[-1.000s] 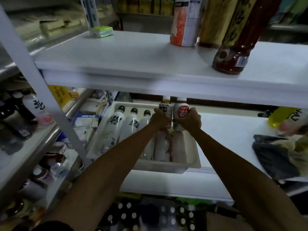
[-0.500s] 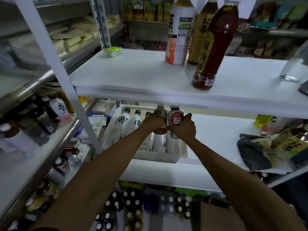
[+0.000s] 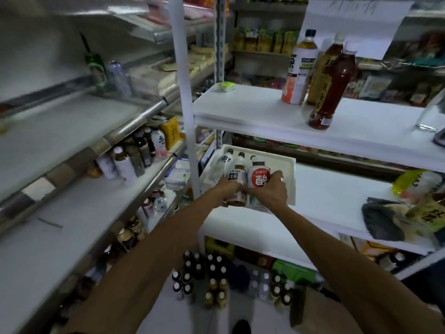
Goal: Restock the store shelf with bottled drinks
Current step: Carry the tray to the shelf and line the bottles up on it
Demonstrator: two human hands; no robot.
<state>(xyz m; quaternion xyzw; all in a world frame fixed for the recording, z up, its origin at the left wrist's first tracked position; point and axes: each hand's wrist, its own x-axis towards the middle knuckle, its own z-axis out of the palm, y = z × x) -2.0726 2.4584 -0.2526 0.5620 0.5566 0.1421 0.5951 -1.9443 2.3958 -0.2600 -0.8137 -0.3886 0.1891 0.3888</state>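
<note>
Two bottles carried: left hand [image 3: 226, 190] grips the brown tea bottle [image 3: 237, 180], right hand [image 3: 271, 195] the red-labelled white bottle [image 3: 258, 178]; we'd next shelve them at one o'clock.

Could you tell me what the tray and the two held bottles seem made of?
The tray looks like matte white plastic, given its moulded rim. The left bottle and right bottle are probably plastic with glossy printed labels, though blur leaves doubt.

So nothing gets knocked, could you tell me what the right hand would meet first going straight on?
Probably the far wall of the white tray: the right hand, gripping the red-labelled bottle, points into its bare right part, no bottle visibly ahead, though depth is unclear.
</note>
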